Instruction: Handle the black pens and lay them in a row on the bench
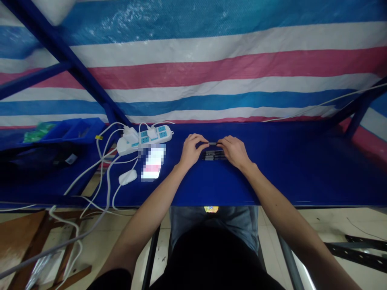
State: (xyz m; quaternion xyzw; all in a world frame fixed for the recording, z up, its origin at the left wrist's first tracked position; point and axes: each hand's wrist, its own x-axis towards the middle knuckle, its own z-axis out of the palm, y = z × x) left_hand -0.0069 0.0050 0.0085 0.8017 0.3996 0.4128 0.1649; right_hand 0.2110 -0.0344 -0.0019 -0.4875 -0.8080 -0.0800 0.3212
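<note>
A dark pen with a grey section (pixel 213 143) spans the gap between my two hands. My left hand (pixel 191 151) pinches its left end with thumb and fingertips. At the other end, the fingers of my right hand (pixel 234 151) close on it. Just nearer to me, several similar pens (pixel 213 156) lie side by side on the blue tabletop (pixel 208 181). My right hand partly covers their right ends. Fine details of the pens are too small to make out.
Left of my hands lies a lit phone (pixel 153 162) with a blurred screen. A white power strip (pixel 145 139) with plugs stands behind it, near a white adapter (pixel 127 177) and loose cables. Blue trays (pixel 75 131) sit far left. A striped tarp (pixel 211 72) hangs behind the table.
</note>
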